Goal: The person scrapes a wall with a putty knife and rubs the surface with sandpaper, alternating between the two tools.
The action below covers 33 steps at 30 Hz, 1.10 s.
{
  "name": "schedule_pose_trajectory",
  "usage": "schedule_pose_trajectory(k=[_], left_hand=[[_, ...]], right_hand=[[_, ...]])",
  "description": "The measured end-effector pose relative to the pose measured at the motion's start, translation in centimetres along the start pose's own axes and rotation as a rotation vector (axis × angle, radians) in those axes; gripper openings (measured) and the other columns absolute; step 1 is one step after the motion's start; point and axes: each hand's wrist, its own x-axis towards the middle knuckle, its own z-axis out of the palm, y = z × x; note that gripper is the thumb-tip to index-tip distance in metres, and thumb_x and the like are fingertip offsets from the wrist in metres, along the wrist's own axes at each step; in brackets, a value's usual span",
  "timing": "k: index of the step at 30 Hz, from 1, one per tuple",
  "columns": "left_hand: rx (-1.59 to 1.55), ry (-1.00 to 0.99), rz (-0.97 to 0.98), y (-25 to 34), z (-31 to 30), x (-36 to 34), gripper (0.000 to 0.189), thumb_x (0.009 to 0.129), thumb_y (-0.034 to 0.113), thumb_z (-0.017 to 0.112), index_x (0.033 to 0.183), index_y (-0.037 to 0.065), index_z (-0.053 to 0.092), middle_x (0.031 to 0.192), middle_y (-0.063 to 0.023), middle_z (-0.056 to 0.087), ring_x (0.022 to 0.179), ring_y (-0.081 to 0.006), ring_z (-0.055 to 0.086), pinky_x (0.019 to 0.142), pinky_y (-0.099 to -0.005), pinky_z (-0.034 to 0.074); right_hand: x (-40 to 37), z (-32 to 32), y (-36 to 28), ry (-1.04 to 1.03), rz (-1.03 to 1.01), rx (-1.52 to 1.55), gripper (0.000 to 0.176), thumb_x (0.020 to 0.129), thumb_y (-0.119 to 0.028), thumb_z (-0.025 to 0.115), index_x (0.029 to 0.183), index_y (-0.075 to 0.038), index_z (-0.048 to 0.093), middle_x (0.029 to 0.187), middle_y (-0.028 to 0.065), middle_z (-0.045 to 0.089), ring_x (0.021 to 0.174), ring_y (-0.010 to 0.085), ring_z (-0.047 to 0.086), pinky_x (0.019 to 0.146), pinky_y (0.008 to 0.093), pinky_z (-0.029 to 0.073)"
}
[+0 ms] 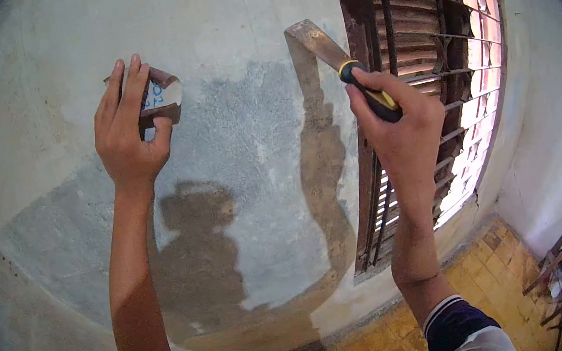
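With the right hand (404, 113) curled around the handle of the scraper (322, 44) just left of the window frame (354, 6), a steep tilt could gouge the wall (225, 19), while the left hand (126, 142), spread over a folded sheet (170, 112), might let it slip.

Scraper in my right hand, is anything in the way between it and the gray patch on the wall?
No, nothing visible stands between the scraper and the gray patch, only shadow; your left hand is by its upper left edge.
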Motion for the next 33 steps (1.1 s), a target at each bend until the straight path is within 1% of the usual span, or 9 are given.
schedule_pose_trajectory(k=[4,7,11,14,20,25,28,29,33], left_hand=[[0.008,0.015,0.006,-0.3,0.4,-0.2,0.064,0.075,0.004,0.060,0.138,0.013,0.063,0.146,-0.0052,0.061,0.138,-0.0277,0.055,0.113,-0.0444,0.043],[-0.017,0.006,-0.004,-0.2,0.2,-0.1,0.065,0.074,0.003,0.061,0.138,0.013,0.063,0.146,-0.0054,0.061,0.138,-0.0280,0.054,0.113,-0.0442,0.044],[-0.009,0.002,-0.012,-0.1,0.1,0.1,0.065,0.074,0.003,0.061,0.138,0.014,0.063,0.146,-0.0054,0.061,0.139,-0.0276,0.054,0.113,-0.0435,0.044],[-0.011,-0.007,-0.015,-0.2,0.1,0.0,0.064,0.075,0.004,0.060,0.138,0.014,0.063,0.146,-0.0055,0.061,0.139,-0.0272,0.054,0.113,-0.0430,0.043],[-0.016,-0.017,-0.013,0.0,0.0,-0.1,0.064,0.075,0.006,0.059,0.138,0.014,0.063,0.145,-0.0056,0.062,0.139,-0.0270,0.053,0.113,-0.0434,0.043],[-0.010,-0.008,-0.013,-0.2,0.0,0.0,0.063,0.075,0.005,0.059,0.136,0.013,0.064,0.146,-0.0055,0.061,0.139,-0.0270,0.054,0.113,-0.0439,0.043],[0.008,0.007,-0.003,-0.2,0.2,-0.2,0.063,0.074,0.004,0.058,0.136,0.012,0.065,0.145,-0.0058,0.062,0.138,-0.0277,0.054,0.113,-0.0438,0.043],[0.001,-0.007,-0.012,0.1,0.1,-0.3,0.063,0.073,0.004,0.058,0.135,0.011,0.065,0.145,-0.0060,0.062,0.138,-0.0280,0.054,0.113,-0.0439,0.043],[-0.015,-0.008,-0.016,0.0,0.0,0.0,0.063,0.073,0.003,0.058,0.135,0.011,0.065,0.145,-0.0066,0.062,0.138,-0.0289,0.054,0.113,-0.0443,0.043]], right_hand=[[-0.1,-2.1,-0.5,0.014,-0.025,-0.008,0.017,0.084,-0.010,0.080,0.100,-0.004,0.077,0.088,0.0145,0.075,0.077,0.0273,0.076,0.068,0.0329,0.056],[0.3,-2.0,-0.1,-0.040,-0.053,-0.149,0.020,0.085,-0.010,0.082,0.104,-0.005,0.079,0.088,0.0125,0.078,0.078,0.0147,0.076,0.070,0.0281,0.059],[0.5,-1.5,0.4,-0.048,-0.015,-0.085,0.020,0.085,-0.011,0.082,0.104,-0.005,0.079,0.091,0.0130,0.078,0.080,0.0149,0.076,0.071,0.0291,0.060],[-0.6,-2.6,0.0,0.088,0.011,-0.053,0.016,0.084,-0.010,0.081,0.098,-0.006,0.078,0.087,0.0137,0.076,0.076,0.0298,0.075,0.068,0.0341,0.056],[0.3,-1.1,0.0,-0.017,0.087,-0.083,0.017,0.084,-0.009,0.080,0.101,-0.006,0.078,0.089,0.0127,0.077,0.080,0.0260,0.077,0.074,0.0333,0.058],[-0.5,-3.2,-1.0,0.121,0.104,0.013,0.017,0.084,-0.011,0.081,0.100,-0.005,0.078,0.091,0.0156,0.076,0.079,0.0302,0.075,0.072,0.0342,0.057],[0.7,0.1,0.6,0.045,0.019,-0.127,0.019,0.083,-0.010,0.081,0.101,-0.005,0.077,0.092,0.0152,0.076,0.082,0.0288,0.076,0.075,0.0339,0.058],[0.9,0.4,0.6,0.052,0.001,-0.155,0.022,0.085,-0.014,0.083,0.105,-0.006,0.078,0.086,0.0136,0.077,0.078,0.0149,0.075,0.073,0.0288,0.057],[0.1,-2.0,-0.8,0.065,0.031,-0.156,0.022,0.085,-0.015,0.083,0.105,-0.006,0.079,0.086,0.0135,0.077,0.079,0.0141,0.075,0.071,0.0296,0.057]])
